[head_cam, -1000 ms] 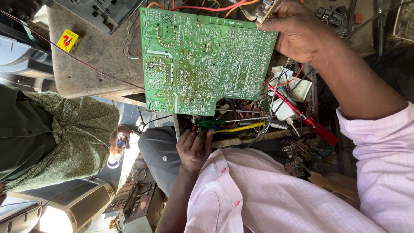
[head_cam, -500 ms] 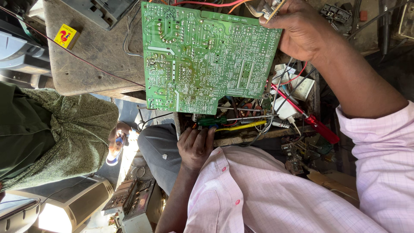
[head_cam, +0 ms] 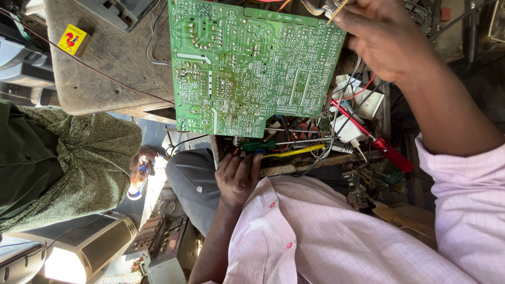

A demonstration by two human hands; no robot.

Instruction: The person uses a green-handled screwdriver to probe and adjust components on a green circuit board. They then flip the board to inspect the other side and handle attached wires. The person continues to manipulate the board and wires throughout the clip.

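we've got the large green printed circuit board point(head_cam: 247, 68), solder side up, propped over the cluttered bench tray with its top edge against the worn brown worktop point(head_cam: 110, 68). right hand point(head_cam: 379, 39) is curled over the board's top right corner, fingers closed on a thin tool or lead point(head_cam: 329, 8), probably a probe or clip; the tip is cut off by the frame edge, so we can't say which. left hand point(head_cam: 236, 176) sits loosely curled at the tray's near edge, fingertips touching the green-handled screwdriver point(head_cam: 268, 144) and the yellow rod point(head_cam: 292, 151). whether it actually grips either we can't tell.

to do this well: keep the board steady, brace the right wrist, touch only one pad at a time, and keep the loose wires point(head_cam: 347, 105) off the solder joints.

hidden: the component side of the board, whatever sits beneath it, and most of the red-handled tool point(head_cam: 381, 144) under the wires. the other person in the green patterned top point(head_cam: 68, 158) is only partly in view.
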